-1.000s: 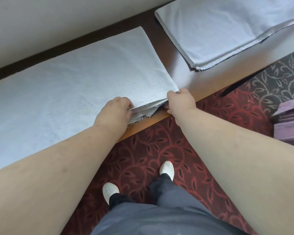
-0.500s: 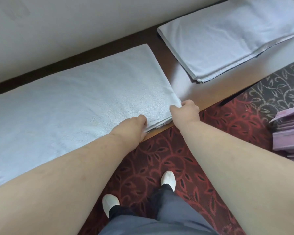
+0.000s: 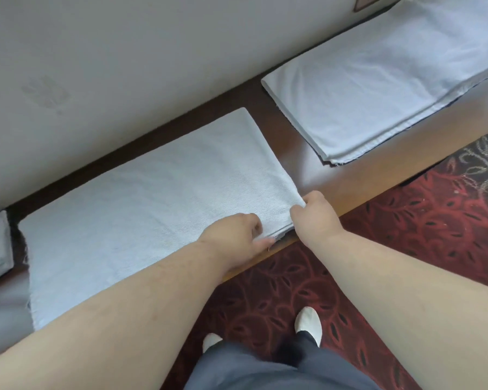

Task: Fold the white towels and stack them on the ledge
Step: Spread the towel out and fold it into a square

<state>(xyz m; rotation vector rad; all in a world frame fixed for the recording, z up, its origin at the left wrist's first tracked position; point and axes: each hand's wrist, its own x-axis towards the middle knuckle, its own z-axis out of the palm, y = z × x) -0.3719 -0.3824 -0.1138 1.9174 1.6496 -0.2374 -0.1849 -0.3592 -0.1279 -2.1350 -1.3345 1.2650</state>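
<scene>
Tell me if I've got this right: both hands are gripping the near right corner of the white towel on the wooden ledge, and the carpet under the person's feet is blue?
Not quite. The head view shows the carpet is dark red with a leaf pattern, not blue. The rest holds: the left hand and right hand grip the near right corner of the white towel lying on the wooden ledge.

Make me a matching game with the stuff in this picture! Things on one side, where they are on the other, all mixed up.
Things:
1. right hand
2. left hand
3. folded towel
4. shoes

Places:
A. on the red carpet
B. pinching the near towel's corner
C. far along the ledge, nobody touching it
D. gripping the near towel's front edge

Pairs: 1-B, 2-D, 3-C, 4-A
</scene>
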